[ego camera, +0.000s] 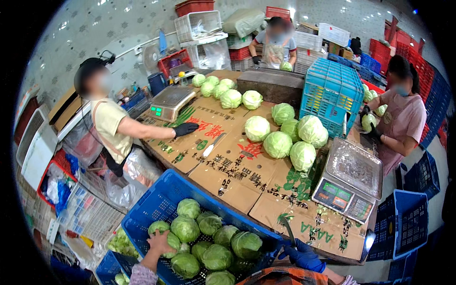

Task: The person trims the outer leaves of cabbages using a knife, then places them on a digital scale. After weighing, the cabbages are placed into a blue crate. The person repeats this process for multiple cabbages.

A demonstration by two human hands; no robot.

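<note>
Inside the large blue plastic crate (213,203) before me lie several green cabbages (185,228). My left hand (161,243), bare, rests with spread fingers against a cabbage (173,242) at the crate's left side; whether it grips that cabbage is unclear. At the crate's right corner, my right hand (302,254) wears a blue glove and holds a knife (288,228), its curved blade pointing up and away over the cardboard-covered table (245,192). A group of paler cabbages (278,144) sits farther back on the table.
A digital scale (343,196) stands at the table's right, another scale (172,103) at its far left. A white-handled knife (213,146) lies between. Behind the pale cabbages stands a turquoise crate (331,96). One person's gloved hand (186,129) rests on the cardboard; two others work beyond.
</note>
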